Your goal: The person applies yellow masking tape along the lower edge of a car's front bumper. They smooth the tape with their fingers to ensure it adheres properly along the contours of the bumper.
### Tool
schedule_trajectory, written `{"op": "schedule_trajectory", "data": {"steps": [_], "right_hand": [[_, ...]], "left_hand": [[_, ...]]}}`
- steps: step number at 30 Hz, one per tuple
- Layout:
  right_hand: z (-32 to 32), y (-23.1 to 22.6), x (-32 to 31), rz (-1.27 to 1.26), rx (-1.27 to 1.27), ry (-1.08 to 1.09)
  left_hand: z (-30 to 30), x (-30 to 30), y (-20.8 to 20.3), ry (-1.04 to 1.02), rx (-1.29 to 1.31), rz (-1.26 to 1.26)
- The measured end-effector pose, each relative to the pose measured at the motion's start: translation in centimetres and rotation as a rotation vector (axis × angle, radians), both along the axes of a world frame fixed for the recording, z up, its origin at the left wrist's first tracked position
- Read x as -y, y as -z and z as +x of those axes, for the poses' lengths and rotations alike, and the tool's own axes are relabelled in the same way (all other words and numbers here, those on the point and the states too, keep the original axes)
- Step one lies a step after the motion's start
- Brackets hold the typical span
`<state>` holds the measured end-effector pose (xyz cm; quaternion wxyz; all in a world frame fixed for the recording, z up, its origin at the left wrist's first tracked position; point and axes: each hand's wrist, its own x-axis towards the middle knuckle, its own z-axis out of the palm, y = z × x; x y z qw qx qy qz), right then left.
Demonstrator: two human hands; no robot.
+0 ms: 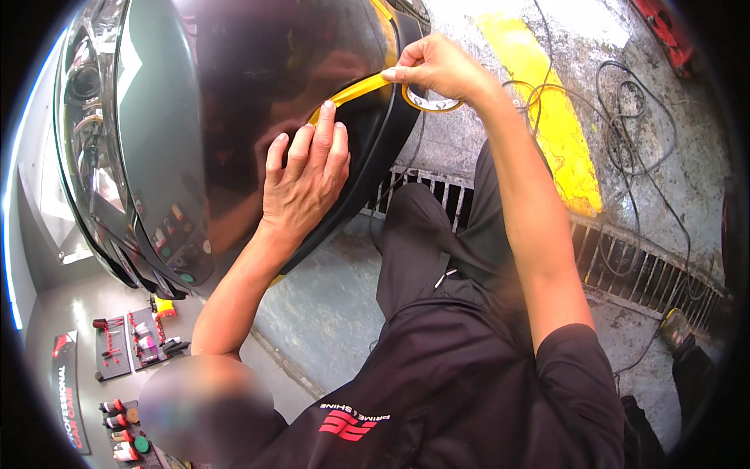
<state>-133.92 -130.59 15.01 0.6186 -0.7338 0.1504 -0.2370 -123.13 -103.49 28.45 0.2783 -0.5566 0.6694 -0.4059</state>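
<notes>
A strip of yellow masking tape (358, 91) runs along the edge of a dark, glossy car bumper (258, 70). My left hand (308, 168) lies on the bumper with its fingers stretched out and apart, one fingertip pressing the tape's lower end. Between thumb and forefinger, my right hand (437, 72) pinches the upper part of the strip. The tape roll (430, 102) hangs just below that hand, its upper side hidden by the fingers. Under the strip, the bumper has a matte black recess (369, 117).
A headlight (82, 82) is at the far left. Wall panels with tools (117, 348) hang at lower left. Black cables (625, 141) lie tangled on the floor by a yellow painted stripe (551, 117). A metal drain grate (625, 254) crosses the floor. Another person's shoe (673, 328) shows at right.
</notes>
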Motion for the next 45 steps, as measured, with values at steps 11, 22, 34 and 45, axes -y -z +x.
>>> {"op": "schedule_trajectory", "data": {"steps": [11,22,34,45], "right_hand": [[1.6,0.6,-1.2,-0.016,0.03,0.097],[1.7,1.1,-0.7,0.096,-0.014,0.059],[0.1,3.6,0.3,0.125,-0.049,0.017],[2.2,2.6,0.6,-0.101,-0.242,0.147]], "left_hand": [[-0.5,1.0,-1.3,-0.004,0.055,0.099],[-0.8,6.1,0.6,0.051,0.139,0.256],[-1.0,6.1,0.9,0.038,0.2,0.269],[-1.0,7.5,2.4,0.053,0.176,0.284]]}}
